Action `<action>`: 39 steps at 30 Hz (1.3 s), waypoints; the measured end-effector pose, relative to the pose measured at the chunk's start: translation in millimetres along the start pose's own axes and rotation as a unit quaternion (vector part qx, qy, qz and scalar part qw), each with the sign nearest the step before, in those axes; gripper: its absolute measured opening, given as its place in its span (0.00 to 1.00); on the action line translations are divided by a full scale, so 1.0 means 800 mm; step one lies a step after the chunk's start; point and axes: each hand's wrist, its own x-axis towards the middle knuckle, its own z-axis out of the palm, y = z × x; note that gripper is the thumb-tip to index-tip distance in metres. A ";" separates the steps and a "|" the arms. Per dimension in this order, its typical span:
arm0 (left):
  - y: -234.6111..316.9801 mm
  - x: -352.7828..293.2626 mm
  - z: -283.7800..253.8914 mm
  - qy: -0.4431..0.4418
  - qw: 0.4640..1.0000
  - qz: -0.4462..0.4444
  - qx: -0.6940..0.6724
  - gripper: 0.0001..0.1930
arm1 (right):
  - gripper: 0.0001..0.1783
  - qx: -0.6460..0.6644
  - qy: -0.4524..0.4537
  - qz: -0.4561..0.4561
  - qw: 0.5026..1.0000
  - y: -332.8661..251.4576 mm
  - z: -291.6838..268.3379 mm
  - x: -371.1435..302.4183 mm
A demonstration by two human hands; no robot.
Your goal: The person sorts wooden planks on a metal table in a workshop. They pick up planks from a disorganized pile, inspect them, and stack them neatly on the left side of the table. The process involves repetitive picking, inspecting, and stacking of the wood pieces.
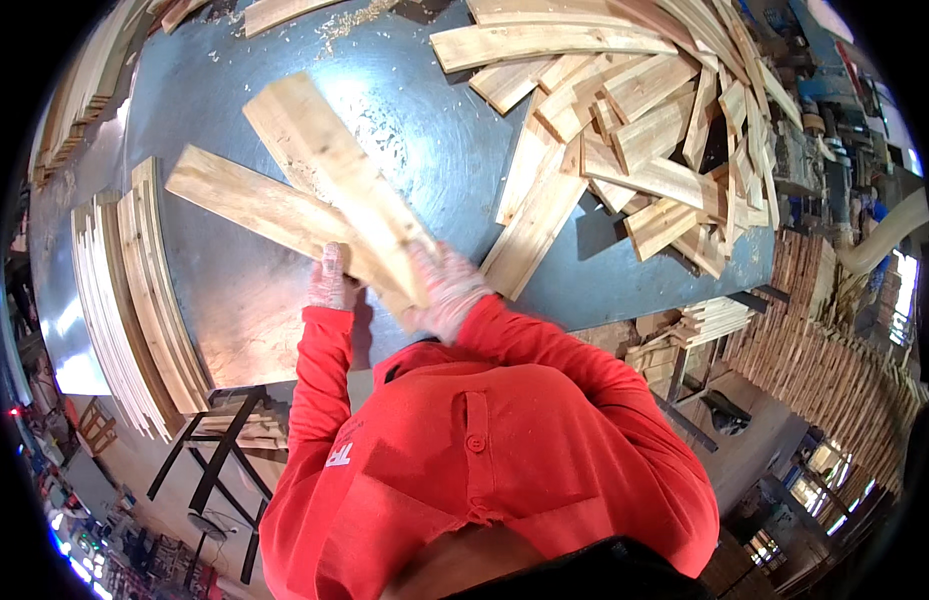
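Two boards form a narrow V in the middle left of the frame, their open ends toward the upper left and their lower ends meeting near the person. The upper board [329, 145] crosses over the lower board [244, 205]; whether they are lifted off the counter [424, 150] is hard to tell. The gloved right grip [446, 290], slightly blurred, is closed on the lower end of the upper board, near the centre of the frame. The gloved left grip [331, 280] touches the near edge of the lower board with a finger over it, but one cannot tell whether it is closed round the wood. The person wears a red shirt [564, 430], its sleeves reaching both wrists

At the upper right of the frame, a loose pile [649, 85] of short boards sprawls across the counter. At the left, a pale stack [109, 310] stands just beside a tan stack [164, 290]. Shavings [356, 22] lie scattered near the top edge. At the lower left is a black stand [229, 450], and at the right, a large wood stack [834, 370] below a pale hose [889, 235]
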 end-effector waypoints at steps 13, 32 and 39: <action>0.109 -0.024 -0.130 0.068 0.978 -0.084 0.178 0.22 | 0.56 -0.355 0.267 -0.047 0.895 0.207 -0.381 0.289; 0.144 0.017 0.002 0.192 0.886 -0.030 0.421 0.26 | 0.47 -0.025 0.107 -0.318 0.942 -0.018 -0.425 0.153; 0.165 0.022 -0.008 0.128 0.880 -0.018 0.457 0.34 | 0.44 0.176 0.181 -0.147 0.956 -0.091 -0.294 0.367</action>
